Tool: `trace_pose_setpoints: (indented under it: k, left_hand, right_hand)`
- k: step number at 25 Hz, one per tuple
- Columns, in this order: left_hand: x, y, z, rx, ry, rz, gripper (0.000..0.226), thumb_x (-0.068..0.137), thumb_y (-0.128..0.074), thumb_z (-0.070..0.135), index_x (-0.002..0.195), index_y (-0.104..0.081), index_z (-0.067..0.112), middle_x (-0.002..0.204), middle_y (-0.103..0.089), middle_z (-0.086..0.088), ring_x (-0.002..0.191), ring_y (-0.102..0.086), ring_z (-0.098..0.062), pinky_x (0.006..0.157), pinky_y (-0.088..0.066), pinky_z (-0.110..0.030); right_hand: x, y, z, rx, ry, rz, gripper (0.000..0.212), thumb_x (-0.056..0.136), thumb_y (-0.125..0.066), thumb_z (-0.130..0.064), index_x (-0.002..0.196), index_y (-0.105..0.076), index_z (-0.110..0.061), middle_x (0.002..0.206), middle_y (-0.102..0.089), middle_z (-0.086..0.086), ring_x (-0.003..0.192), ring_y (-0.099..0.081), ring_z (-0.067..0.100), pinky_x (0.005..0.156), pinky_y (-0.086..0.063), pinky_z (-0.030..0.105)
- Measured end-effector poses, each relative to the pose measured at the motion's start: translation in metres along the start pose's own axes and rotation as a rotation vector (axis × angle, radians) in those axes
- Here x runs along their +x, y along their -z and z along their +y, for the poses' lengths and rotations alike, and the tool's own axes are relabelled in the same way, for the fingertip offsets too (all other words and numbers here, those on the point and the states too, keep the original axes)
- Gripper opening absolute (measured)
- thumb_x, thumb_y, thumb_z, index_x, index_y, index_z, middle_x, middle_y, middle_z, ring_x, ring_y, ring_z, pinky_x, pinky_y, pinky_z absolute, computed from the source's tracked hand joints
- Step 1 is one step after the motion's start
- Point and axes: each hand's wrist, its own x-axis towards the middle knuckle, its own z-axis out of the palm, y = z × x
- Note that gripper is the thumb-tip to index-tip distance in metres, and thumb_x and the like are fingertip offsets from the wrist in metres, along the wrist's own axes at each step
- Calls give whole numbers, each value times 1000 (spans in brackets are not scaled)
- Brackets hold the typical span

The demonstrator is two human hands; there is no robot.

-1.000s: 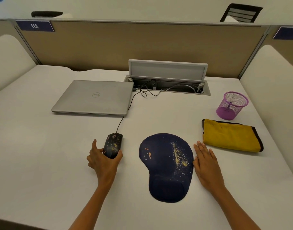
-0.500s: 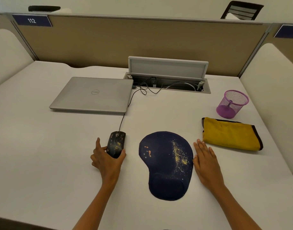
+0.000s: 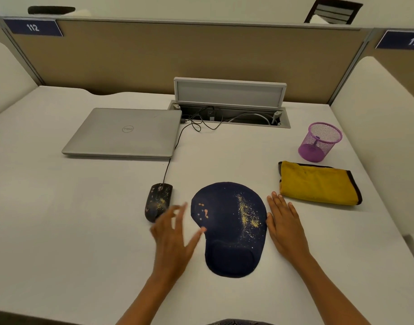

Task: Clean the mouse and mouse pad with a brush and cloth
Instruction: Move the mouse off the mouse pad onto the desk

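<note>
Now left hand [image 3: 173,238] hovers beside mouse [image 3: 158,201]

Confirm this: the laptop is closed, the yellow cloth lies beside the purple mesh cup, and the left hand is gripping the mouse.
Not quite. The head view shows the left hand open beside the mouse, gripping nothing. The laptop is closed, and the yellow cloth lies beside the purple mesh cup.

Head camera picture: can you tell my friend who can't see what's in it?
Two open hands, left hand and right hand, flank a crumb-speckled dark blue mouse pad on a white desk. A dirty black mouse lies left; a yellow cloth right.
</note>
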Motion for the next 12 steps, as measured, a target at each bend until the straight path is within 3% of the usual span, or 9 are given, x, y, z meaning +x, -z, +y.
trace_pose_setpoints:
  k: [2,4,7,9,10,12]
  left_hand:
    - [-10,-6,12,42,-284,-174,61,88,-39,58,127,-54,14,129,-54,-9,119,-43,-19,98,-30,-32]
    - [-14,-10,20,107,-426,-359,61,90,-33,61,121,-61,17,132,-55,-3,121,-50,-17,103,-34,-33]
    - [-14,-13,27,100,-396,-570,69,89,-27,66,128,-56,17,143,-44,2,130,-44,-17,109,-31,-34]
    - [-14,-19,25,61,-335,-610,81,84,-19,73,143,-36,20,153,-18,11,143,-13,-12,115,-7,-26]
    - [-14,-22,22,30,-303,-637,84,82,-16,76,146,-27,22,154,-8,16,142,1,-8,113,1,-21]
    - [-14,-24,18,-10,-272,-639,87,79,-16,78,147,-23,24,153,-5,18,139,8,-4,111,2,-18]
  right_hand:
    - [-1,0,0,1,-2,3,51,99,-28,-30,147,-16,-19,157,-14,1,146,-10,16,118,-3,30]
    - [0,1,0,5,8,9,51,99,-28,-30,147,-16,-18,157,-13,2,146,-10,16,118,-2,29]
    - [0,4,-4,25,25,22,48,99,-32,-24,146,-23,-16,156,-18,4,146,-14,18,119,-6,31]
    - [-2,11,-10,100,3,91,42,95,-45,-13,137,-43,-10,148,-38,12,138,-34,27,115,-23,37]
    - [-1,14,-13,142,-3,156,38,91,-54,-8,128,-54,-6,137,-51,16,128,-48,33,109,-34,40]
    - [6,23,-20,181,19,289,27,83,-64,-4,110,-67,-3,111,-69,18,100,-66,36,92,-50,42]
